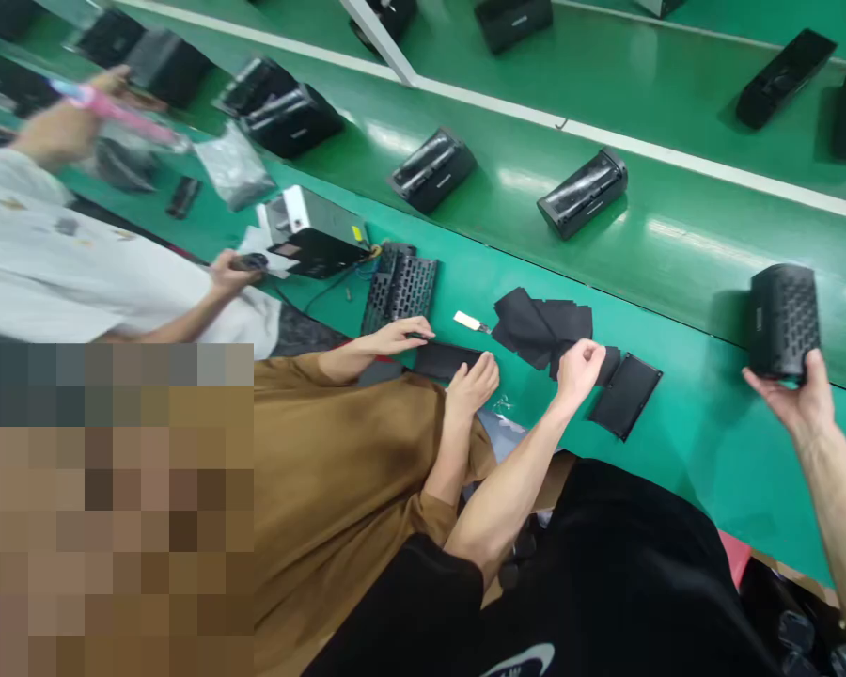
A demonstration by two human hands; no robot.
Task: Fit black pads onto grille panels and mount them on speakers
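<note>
A black speaker housing [782,320] with a perforated grille side stands upright in my right hand [793,400], gripped low with thumb and fingers on either side. My left hand [579,371] is closed with the fingers pinched together, over the edge of a fanned pile of thin black sheets [536,324]; whatever may be in the pinch is hidden. Just right of that hand, a flat black rectangular panel [626,395] lies on the green bench [705,442]. A small white-tipped item [469,322] lies left of the sheets.
Beside me on the left, a co-worker in a brown top has both hands on a black panel [446,361]. Grille pieces [399,287] and a box-shaped device [317,230] sit beyond. Several black speaker housings [584,193] stand along the green belt [493,179]. Another person in white is farther left.
</note>
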